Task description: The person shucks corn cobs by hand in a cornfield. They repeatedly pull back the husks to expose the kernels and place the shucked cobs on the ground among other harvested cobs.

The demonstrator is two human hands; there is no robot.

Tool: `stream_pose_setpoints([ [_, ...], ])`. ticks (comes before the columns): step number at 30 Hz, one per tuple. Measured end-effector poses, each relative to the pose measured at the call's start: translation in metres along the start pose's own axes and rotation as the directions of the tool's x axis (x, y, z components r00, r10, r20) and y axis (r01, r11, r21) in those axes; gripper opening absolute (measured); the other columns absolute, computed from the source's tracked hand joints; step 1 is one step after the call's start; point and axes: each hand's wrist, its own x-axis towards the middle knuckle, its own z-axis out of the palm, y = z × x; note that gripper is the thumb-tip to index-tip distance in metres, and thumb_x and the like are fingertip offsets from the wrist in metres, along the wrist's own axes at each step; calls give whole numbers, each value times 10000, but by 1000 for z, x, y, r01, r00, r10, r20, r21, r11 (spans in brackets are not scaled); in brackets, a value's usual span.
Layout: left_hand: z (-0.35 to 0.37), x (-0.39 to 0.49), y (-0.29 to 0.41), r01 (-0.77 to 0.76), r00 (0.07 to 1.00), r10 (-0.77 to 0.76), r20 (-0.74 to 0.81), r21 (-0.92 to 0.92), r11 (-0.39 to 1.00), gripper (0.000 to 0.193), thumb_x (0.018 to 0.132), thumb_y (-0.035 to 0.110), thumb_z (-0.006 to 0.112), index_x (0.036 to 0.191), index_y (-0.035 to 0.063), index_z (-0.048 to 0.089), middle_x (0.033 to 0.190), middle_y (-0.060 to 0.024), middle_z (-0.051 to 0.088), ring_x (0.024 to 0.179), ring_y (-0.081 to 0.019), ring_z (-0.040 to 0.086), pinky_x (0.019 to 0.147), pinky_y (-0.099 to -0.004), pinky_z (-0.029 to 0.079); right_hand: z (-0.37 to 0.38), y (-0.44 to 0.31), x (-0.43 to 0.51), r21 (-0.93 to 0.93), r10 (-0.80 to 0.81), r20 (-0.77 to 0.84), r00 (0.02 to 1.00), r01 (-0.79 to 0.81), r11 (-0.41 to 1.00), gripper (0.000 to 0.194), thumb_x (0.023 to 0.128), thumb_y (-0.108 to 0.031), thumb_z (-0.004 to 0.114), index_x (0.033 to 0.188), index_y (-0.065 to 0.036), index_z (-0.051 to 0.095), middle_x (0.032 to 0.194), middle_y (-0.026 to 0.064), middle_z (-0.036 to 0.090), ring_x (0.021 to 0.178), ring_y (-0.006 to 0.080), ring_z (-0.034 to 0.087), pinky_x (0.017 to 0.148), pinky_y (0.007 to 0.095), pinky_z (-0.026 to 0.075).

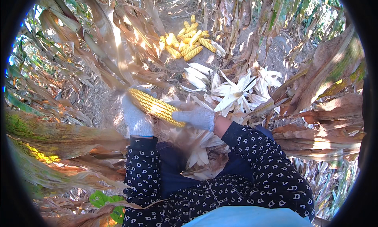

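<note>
A bare yellow ear of corn [153, 106] slants across the space in front of me, its kernels exposed. My left hand [134, 115], in a whitish knit glove, grips its upper left end. The lower right end lies in my right hand [195, 116], gloved the same way, with the thumb over the kernels. Below the ear, pale loose husks [199, 156] lie on the ground between my legs. Part of the fingers of both hands is hidden behind the ear.
Ahead is a pile of husked corn ears [190, 41]. Several ears in white husks [198, 75] lie nearer, beside opened empty husks [236, 91]. Dry corn stalks and leaves crowd both sides, including broad brown leaves at right [324, 126] and left [68, 135].
</note>
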Motion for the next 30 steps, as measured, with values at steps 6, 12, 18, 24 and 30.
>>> stream_pose_setpoints([
  [6,-7,6,29,-227,918,251,-307,113,967,208,1003,202,505,1093,63,632,995,-64,662,935,-207,610,809,-387,525,-13,14,-3,279,259,63,964,-266,923,488,973,-328,704,1402,-150,554,1211,79,700,1059,184,690,799,370,595],
  [12,-17,11,40,-233,933,234,-274,35,972,188,1004,197,527,1059,77,661,1013,-44,669,918,-203,628,866,-393,539,-9,69,2,413,512,-93,854,-435,800,346,975,-354,690,1245,-148,626,1029,38,691,880,188,678,688,347,585],
  [18,-23,10,30,-56,981,29,-192,-135,989,208,1020,235,562,1057,63,672,1034,-55,682,936,-214,658,933,-414,547,-32,52,24,628,304,-252,919,-83,774,234,989,-217,669,1177,-98,599,1146,82,647,965,242,670,812,405,599],
  [24,-23,9,31,-4,990,-9,-140,-93,996,243,1042,295,558,1055,80,671,1052,-48,720,951,-211,683,950,-459,571,-100,-13,45,467,-414,-465,783,614,637,372,1018,-131,616,1366,-76,494,1308,134,599,1198,316,622,979,477,554],
  [30,-10,1,30,81,995,-88,-39,-156,984,237,1034,243,559,1058,43,684,1040,-103,735,965,-238,708,934,-456,592,-132,56,56,147,131,-626,769,-49,988,314,1018,-288,612,1225,-53,631,1110,105,688,914,230,691,780,389,576],
])
